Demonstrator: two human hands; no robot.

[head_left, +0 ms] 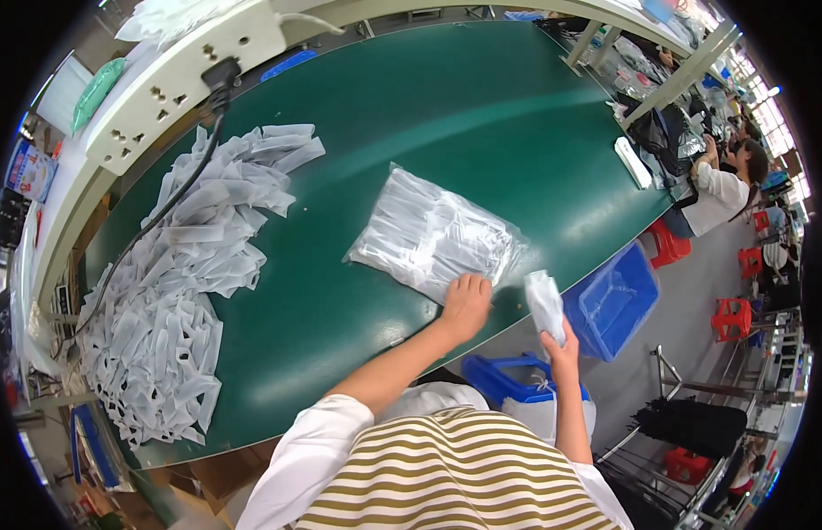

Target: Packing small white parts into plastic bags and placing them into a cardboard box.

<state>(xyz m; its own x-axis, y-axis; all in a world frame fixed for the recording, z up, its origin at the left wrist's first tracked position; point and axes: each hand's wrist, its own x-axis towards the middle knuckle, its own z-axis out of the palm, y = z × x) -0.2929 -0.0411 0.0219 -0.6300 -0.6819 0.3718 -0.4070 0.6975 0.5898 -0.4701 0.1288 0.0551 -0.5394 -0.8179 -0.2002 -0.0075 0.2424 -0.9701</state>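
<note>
A large clear plastic bag (433,231) packed with whitish sleeved packets lies flat on the green table. My left hand (466,309) is at the bag's near edge, its fingers curled down and closed on the plastic there. The fingertips are partly hidden. Off to the right, past the table's front edge, my right hand (561,347) is closed round the lower end of a bundle of frosted plastic packets (543,300). That bundle stands roughly upright, apart from the bag.
Many loose frosted packets (199,238) are heaped along the left of the green table (384,106). A black cable (177,196) hangs over them from a power strip (185,79). A blue bin (614,300) and red stools (667,246) stand right; a person (720,190) sits beyond.
</note>
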